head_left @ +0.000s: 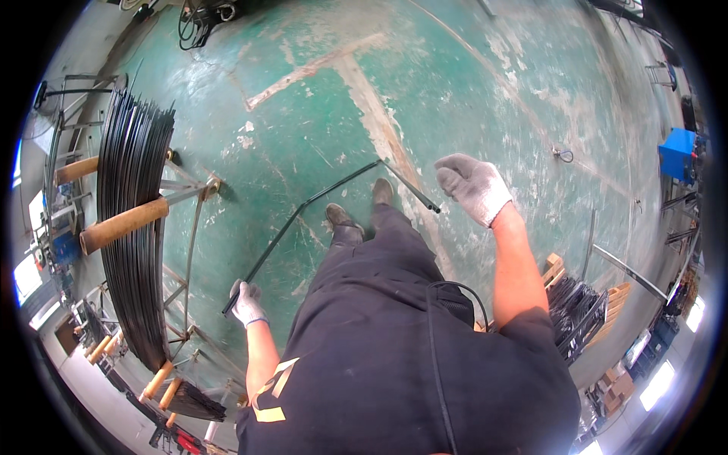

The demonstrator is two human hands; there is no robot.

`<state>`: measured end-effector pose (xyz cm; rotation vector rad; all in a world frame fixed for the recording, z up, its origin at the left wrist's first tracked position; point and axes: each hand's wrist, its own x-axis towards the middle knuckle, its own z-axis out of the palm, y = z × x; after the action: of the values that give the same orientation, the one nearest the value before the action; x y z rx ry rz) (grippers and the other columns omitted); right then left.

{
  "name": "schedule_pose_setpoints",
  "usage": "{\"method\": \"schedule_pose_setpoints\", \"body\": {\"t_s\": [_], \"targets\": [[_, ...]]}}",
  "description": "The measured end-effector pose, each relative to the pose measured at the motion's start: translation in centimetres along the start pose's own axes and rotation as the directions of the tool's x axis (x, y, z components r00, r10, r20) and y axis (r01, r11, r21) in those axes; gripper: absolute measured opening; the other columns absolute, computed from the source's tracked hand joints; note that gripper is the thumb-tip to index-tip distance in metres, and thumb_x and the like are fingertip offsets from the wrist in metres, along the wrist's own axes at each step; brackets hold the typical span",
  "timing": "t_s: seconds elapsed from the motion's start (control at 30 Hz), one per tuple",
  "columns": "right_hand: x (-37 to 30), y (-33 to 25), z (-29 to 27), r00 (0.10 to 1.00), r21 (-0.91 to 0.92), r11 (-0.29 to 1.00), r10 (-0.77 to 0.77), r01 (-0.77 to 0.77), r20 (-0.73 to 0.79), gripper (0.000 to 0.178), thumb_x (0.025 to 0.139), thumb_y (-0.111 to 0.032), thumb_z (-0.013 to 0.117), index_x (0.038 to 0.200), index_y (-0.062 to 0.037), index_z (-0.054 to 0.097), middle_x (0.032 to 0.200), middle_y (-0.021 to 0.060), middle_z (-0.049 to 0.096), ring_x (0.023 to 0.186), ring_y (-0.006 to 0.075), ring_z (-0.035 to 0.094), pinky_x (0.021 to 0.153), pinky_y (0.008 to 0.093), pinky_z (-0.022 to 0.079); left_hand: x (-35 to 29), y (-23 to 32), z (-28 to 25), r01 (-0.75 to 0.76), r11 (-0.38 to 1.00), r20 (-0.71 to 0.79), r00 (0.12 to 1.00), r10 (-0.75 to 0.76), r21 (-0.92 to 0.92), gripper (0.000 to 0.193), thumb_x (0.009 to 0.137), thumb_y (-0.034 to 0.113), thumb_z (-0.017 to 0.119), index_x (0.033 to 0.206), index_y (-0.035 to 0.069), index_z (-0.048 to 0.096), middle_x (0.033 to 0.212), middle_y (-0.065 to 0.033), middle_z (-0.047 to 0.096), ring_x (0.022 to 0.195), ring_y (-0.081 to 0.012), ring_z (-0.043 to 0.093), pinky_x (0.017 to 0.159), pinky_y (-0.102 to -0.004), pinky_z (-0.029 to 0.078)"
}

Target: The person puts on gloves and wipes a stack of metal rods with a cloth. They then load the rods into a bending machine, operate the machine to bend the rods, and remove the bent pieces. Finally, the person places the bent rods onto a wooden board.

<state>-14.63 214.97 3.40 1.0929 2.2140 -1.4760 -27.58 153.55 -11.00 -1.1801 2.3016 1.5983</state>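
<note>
My left hand [247, 304], in a pale work glove, is closed round the lower end of a thin black bent metal tube [341, 182]. From there the tube rises across the front of my legs, bends near the middle, then turns sharply down to the right. That far part looks doubled, with two dark ends close together. My right hand [474, 186], gloved in grey and white, is raised just right of those ends and apart from them. Its fingers are loosely bent with nothing visible in them. Below the tube are my shoes [341, 216].
On the left, a rack with brown padded rollers [125, 224] carries a thick bundle of long black rods [130, 197]. Behind me on the right lies another dark bundle [572, 307] beside wooden pallet pieces [610, 311]. A blue box [677, 155] stands far right. The green floor [318, 114] is worn.
</note>
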Motion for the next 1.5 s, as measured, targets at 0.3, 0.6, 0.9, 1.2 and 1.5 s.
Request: {"method": "schedule_pose_setpoints", "body": {"t_s": [0.3, 0.6, 0.9, 1.2, 1.5], "targets": [[-0.6, -10.6, 1.0, 0.907, -0.722, 0.649, 0.116, 0.239, 0.405, 0.041, 0.088, -0.037, 0.077, 0.116, -0.0086, 0.082, 0.11, 0.0196, 0.081, 0.107, 0.04, 0.077, 0.092, 0.0454, 0.06, 1.1, -1.4, 0.7, -0.086, 0.993, 0.002, 0.996, 0.087, -0.084, 0.029, 0.101, 0.01, 0.075, 0.129, 0.003, 0.072, 0.11, -0.0087, 0.07, 0.087, -0.0184, 0.066, 0.079, -0.0346, 0.061], [3.1, -10.4, 4.4, 0.843, -0.859, 0.213, 0.188, 0.466, 0.504, 0.032, 0.082, -0.012, 0.067, 0.111, -0.012, 0.081, 0.104, 0.0186, 0.081, 0.103, 0.0409, 0.077, 0.087, 0.0489, 0.061, 0.8, -3.1, 0.8, -0.175, 0.974, 0.015, 0.984, 0.179, -0.147, 0.025, 0.105, 0.008, 0.07, 0.129, 0.003, 0.072, 0.107, -0.0033, 0.07, 0.086, -0.0121, 0.063, 0.074, -0.0284, 0.055], [5.6, -9.3, 5.2, 0.948, -0.899, 0.313, -0.015, 0.306, 0.317, 0.029, 0.092, -0.017, 0.062, 0.11, -0.0108, 0.083, 0.11, 0.0211, 0.08, 0.107, 0.0406, 0.077, 0.093, 0.0488, 0.06, 1.3, -4.9, 0.1, -0.259, 0.966, 0.022, 0.966, 0.259, -0.024, 0.026, 0.107, 0.013, 0.068, 0.13, 0.001, 0.073, 0.115, -0.0073, 0.075, 0.099, -0.0154, 0.068, 0.088, -0.0312, 0.057], [11.8, -5.6, -1.2, 0.995, -0.836, 0.539, -0.027, 0.1, 0.101, 0.032, 0.091, -0.026, 0.065, 0.108, -0.0075, 0.084, 0.109, 0.0231, 0.078, 0.108, 0.044, 0.074, 0.099, 0.0474, 0.058, -0.9, -3.8, 1.3, -0.441, 0.895, 0.158, 0.89, 0.428, 0.06, 0.02, 0.106, 0.008, 0.073, 0.124, 0.001, 0.076, 0.114, -0.0079, 0.077, 0.104, -0.0171, 0.071, 0.097, -0.0325, 0.057], [12.1, -5.7, -5.9, 0.972, -0.379, 0.896, 0.23, -0.232, -0.049, 0.017, 0.096, -0.014, 0.069, 0.098, 0.002, 0.076, 0.066, 0.0103, 0.063, 0.047, 0.0224, 0.057, 0.043, 0.0409, 0.043, -1.1, -5.3, 1.0, -0.474, 0.88, 0.121, 0.876, 0.468, 0.031, 0.014, 0.104, 0.004, 0.074, 0.117, 0.003, 0.078, 0.106, -0.0036, 0.075, 0.096, -0.0129, 0.068, 0.089, -0.0293, 0.056]]}}
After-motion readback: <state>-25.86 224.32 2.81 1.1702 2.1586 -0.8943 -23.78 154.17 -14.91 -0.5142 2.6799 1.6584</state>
